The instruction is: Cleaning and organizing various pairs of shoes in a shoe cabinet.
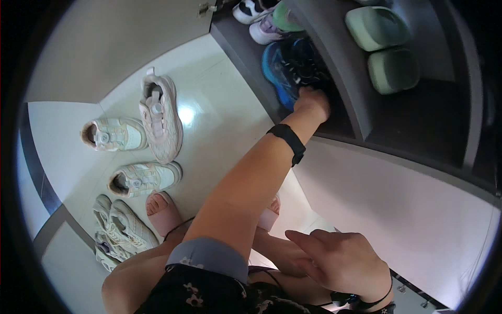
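My left hand (pixel 312 103) reaches into a dark grey shoe shelf. It is closed at the heel end of a pair of blue and black sneakers (pixel 286 70); shadow and the shoe hide part of its fingers. Beside that pair, purple-and-white sneakers (pixel 265 30) and a white-and-black shoe (pixel 250 10) stand on the same shelf. My right hand (pixel 340 256) hangs at the lower right, holding nothing. Its index finger points out and its thumb is apart; the other fingers curl loosely.
Pale green clogs (pixel 377 29) sit in the neighbouring compartment. On the floor at the left are a pinkish-white sneaker (pixel 162 123), cream sneakers (pixel 123 134) and several more pale shoes (pixel 128 225). Pink slippers (pixel 164 214) are on my feet. A cabinet door (pixel 120 47) stands at the upper left.
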`<action>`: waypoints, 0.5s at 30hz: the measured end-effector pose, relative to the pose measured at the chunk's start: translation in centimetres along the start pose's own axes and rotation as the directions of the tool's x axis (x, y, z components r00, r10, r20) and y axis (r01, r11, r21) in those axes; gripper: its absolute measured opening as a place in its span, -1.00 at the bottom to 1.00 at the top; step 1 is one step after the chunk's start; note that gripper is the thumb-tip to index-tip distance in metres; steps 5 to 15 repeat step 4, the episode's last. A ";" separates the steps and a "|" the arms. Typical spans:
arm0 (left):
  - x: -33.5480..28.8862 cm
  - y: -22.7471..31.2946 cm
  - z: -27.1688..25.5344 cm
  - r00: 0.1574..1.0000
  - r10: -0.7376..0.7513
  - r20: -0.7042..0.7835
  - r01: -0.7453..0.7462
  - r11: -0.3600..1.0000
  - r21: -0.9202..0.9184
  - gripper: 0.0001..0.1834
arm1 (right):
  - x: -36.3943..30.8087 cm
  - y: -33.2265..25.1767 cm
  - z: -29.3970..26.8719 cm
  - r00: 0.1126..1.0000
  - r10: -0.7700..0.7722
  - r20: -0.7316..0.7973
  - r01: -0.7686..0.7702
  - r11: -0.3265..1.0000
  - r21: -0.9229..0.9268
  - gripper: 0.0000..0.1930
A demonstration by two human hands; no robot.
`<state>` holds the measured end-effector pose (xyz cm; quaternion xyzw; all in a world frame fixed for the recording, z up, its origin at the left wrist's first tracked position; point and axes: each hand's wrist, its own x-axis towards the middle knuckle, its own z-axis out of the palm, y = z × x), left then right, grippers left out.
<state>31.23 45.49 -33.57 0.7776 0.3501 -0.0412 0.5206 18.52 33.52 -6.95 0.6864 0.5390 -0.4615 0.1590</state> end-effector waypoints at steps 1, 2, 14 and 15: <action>0.7 -1.5 0.0 0.997 0.072 0.033 -0.073 0.997 0.031 -0.54 | 0.9 0.2 0.0 0.999 -0.007 0.036 0.007 1.000 0.000 -0.51; 0.9 -3.7 0.1 0.999 0.034 0.036 -0.036 0.999 0.037 -0.54 | 1.8 0.6 0.2 0.998 -0.035 0.060 0.034 0.999 0.012 -0.51; -2.1 -1.8 -2.6 0.970 0.190 0.150 -0.125 0.925 -0.360 -0.54 | 1.3 1.4 -0.1 1.000 0.013 0.004 -0.012 1.000 -0.007 -0.52; -2.1 -1.8 -2.6 0.970 0.190 0.150 -0.125 0.925 -0.360 -0.54 | 1.3 1.4 -0.1 1.000 0.013 0.004 -0.012 1.000 -0.007 -0.52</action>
